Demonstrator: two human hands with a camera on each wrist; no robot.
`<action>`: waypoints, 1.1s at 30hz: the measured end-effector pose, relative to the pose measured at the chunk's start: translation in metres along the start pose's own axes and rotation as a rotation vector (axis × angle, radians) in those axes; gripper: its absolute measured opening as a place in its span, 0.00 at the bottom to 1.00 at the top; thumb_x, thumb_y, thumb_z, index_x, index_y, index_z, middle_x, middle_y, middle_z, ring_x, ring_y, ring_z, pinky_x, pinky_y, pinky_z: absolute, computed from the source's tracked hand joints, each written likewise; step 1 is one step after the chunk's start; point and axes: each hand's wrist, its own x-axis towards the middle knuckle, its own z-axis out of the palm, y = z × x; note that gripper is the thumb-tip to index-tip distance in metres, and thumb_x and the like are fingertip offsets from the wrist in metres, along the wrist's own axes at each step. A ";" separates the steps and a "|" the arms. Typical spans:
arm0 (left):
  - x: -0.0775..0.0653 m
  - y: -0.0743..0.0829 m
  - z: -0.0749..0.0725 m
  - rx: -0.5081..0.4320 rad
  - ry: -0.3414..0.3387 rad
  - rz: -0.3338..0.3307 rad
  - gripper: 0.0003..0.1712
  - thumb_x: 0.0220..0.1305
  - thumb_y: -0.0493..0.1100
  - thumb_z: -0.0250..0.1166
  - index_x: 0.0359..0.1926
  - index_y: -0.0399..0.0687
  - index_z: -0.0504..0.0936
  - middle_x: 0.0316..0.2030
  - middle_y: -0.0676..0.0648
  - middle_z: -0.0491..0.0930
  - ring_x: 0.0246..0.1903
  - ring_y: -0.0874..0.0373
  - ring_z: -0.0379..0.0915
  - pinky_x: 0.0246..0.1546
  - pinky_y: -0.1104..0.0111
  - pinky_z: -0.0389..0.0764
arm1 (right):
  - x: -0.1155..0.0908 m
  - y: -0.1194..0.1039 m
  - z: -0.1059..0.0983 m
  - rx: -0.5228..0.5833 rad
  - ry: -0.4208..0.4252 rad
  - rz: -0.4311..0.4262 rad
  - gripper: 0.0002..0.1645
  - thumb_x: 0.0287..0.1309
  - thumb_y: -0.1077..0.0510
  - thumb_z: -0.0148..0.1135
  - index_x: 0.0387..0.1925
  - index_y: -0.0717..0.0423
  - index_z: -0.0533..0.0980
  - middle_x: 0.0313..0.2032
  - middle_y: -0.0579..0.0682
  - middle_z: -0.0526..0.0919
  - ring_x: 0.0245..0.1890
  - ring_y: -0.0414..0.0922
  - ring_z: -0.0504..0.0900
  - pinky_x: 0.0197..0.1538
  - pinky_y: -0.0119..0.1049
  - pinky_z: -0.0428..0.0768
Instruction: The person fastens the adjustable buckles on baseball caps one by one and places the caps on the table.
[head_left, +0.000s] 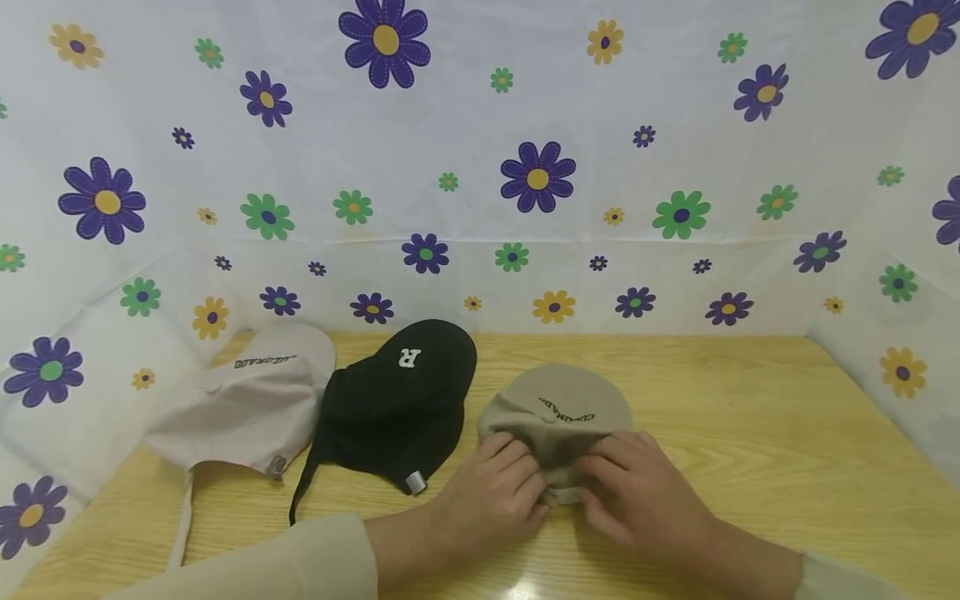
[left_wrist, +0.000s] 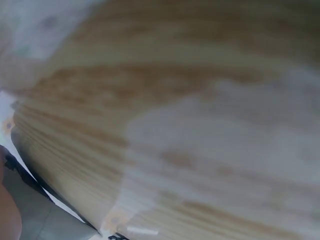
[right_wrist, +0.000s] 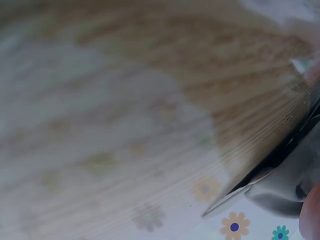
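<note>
A khaki baseball cap [head_left: 577,387] with dark lettering lies on the table in the head view, its brim pointing to the far side. At its near left edge my left hand [head_left: 501,487] grips the fabric with curled fingers. My right hand [head_left: 641,492] pinches the cap's near right side, close to the back strap [head_left: 566,495]. The fingers partly hide the strap. In the right wrist view, a part of a finger [right_wrist: 311,215] shows beside greyish fabric [right_wrist: 277,192]. The left wrist view shows mostly blurred table surface.
Left of the khaki cap, a black cap [head_left: 397,408] with a white R lies on the wooden table [head_left: 720,400]. Farther left is a pale cap [head_left: 255,400] with dark lettering, its strap hanging toward the near edge. A flower-printed cloth [head_left: 465,125] stands behind and at both sides.
</note>
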 end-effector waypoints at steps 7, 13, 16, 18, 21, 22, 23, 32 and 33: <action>0.001 0.000 0.001 -0.016 0.024 0.025 0.06 0.54 0.46 0.63 0.29 0.50 0.82 0.27 0.55 0.80 0.34 0.57 0.75 0.45 0.64 0.75 | 0.001 -0.002 -0.002 0.002 -0.073 -0.045 0.22 0.65 0.39 0.58 0.47 0.50 0.82 0.45 0.41 0.80 0.47 0.41 0.74 0.48 0.37 0.68; 0.004 0.001 0.001 -0.045 0.051 0.039 0.07 0.58 0.46 0.62 0.29 0.50 0.82 0.27 0.55 0.80 0.34 0.58 0.76 0.45 0.65 0.74 | 0.001 -0.001 -0.001 -0.014 -0.088 -0.045 0.24 0.66 0.36 0.56 0.47 0.48 0.82 0.45 0.40 0.80 0.46 0.40 0.72 0.48 0.38 0.67; 0.005 0.001 0.000 -0.065 0.057 0.047 0.08 0.60 0.46 0.61 0.29 0.49 0.82 0.27 0.55 0.80 0.34 0.58 0.75 0.45 0.66 0.74 | 0.001 -0.002 0.000 -0.017 -0.077 -0.063 0.21 0.67 0.38 0.55 0.45 0.47 0.81 0.44 0.39 0.80 0.45 0.40 0.72 0.47 0.39 0.67; 0.006 0.001 0.001 -0.072 0.068 0.056 0.08 0.61 0.46 0.61 0.29 0.49 0.82 0.27 0.55 0.80 0.33 0.58 0.75 0.44 0.66 0.74 | 0.001 -0.002 0.000 -0.016 -0.080 -0.071 0.19 0.68 0.39 0.55 0.44 0.46 0.81 0.43 0.39 0.80 0.44 0.40 0.72 0.47 0.38 0.66; 0.006 0.001 0.001 -0.081 0.089 0.067 0.08 0.62 0.46 0.60 0.29 0.49 0.82 0.27 0.55 0.79 0.33 0.59 0.75 0.44 0.66 0.74 | 0.000 -0.003 0.001 -0.006 -0.086 -0.084 0.17 0.69 0.41 0.54 0.43 0.46 0.80 0.42 0.38 0.80 0.44 0.40 0.71 0.46 0.38 0.65; 0.007 0.001 0.001 -0.081 0.096 0.070 0.09 0.62 0.46 0.60 0.29 0.49 0.82 0.27 0.55 0.79 0.33 0.59 0.75 0.44 0.66 0.75 | 0.000 -0.003 0.001 -0.006 -0.092 -0.085 0.17 0.69 0.41 0.54 0.43 0.46 0.80 0.42 0.38 0.79 0.44 0.40 0.71 0.47 0.38 0.64; 0.007 0.001 0.001 -0.082 0.101 0.073 0.09 0.62 0.46 0.60 0.30 0.49 0.82 0.27 0.55 0.79 0.33 0.59 0.75 0.44 0.66 0.75 | 0.000 -0.003 0.002 -0.004 -0.096 -0.087 0.17 0.69 0.41 0.53 0.43 0.46 0.80 0.42 0.38 0.79 0.44 0.41 0.71 0.47 0.38 0.63; 0.008 0.002 0.003 -0.082 0.108 0.064 0.08 0.62 0.46 0.62 0.32 0.49 0.84 0.29 0.55 0.82 0.34 0.59 0.76 0.45 0.66 0.75 | 0.000 -0.004 0.001 -0.003 -0.154 -0.080 0.09 0.68 0.46 0.55 0.39 0.46 0.75 0.39 0.38 0.76 0.44 0.41 0.69 0.48 0.37 0.59; 0.008 0.002 0.003 -0.080 0.107 0.062 0.08 0.61 0.46 0.62 0.32 0.49 0.85 0.29 0.55 0.82 0.34 0.59 0.77 0.45 0.66 0.76 | 0.000 -0.004 0.001 -0.012 -0.152 -0.081 0.09 0.69 0.47 0.54 0.39 0.46 0.74 0.38 0.38 0.75 0.43 0.41 0.68 0.48 0.37 0.59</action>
